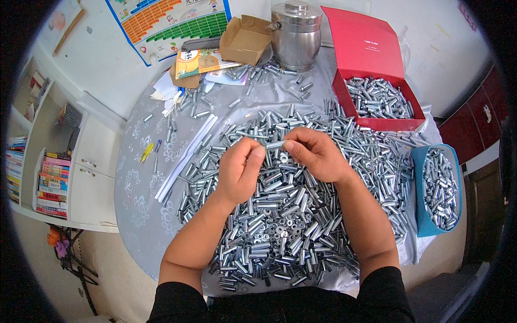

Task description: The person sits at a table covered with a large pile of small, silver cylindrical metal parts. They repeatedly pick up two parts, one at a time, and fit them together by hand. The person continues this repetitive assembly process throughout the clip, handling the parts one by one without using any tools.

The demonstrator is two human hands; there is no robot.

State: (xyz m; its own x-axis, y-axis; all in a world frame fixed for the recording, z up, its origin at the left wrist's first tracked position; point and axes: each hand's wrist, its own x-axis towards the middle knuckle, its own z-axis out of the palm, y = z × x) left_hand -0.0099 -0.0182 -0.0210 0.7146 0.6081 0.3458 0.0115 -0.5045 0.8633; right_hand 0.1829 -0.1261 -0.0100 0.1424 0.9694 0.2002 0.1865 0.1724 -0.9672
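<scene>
Between my two hands, above a heap of loose metal parts, is a small silvery metal sleeve (275,145). My left hand (240,168) pinches its left end between thumb and fingers. At the other end my right hand (316,153) grips it with thumb and forefinger. Whether a bolt sits inside the sleeve is too small to tell. Under and around both hands spreads the pile of metal sleeves and bolts (266,205). Several flat washers (293,230) lie among them, nearer to me.
A red box (377,124) with its lid up and a blue fabric bin (429,228), both full of metal parts, flank the pile's right side. Behind stand a steel canister (297,40) and a cardboard box (245,46). A white strip (186,158) lies left on the grey tablecloth (134,177).
</scene>
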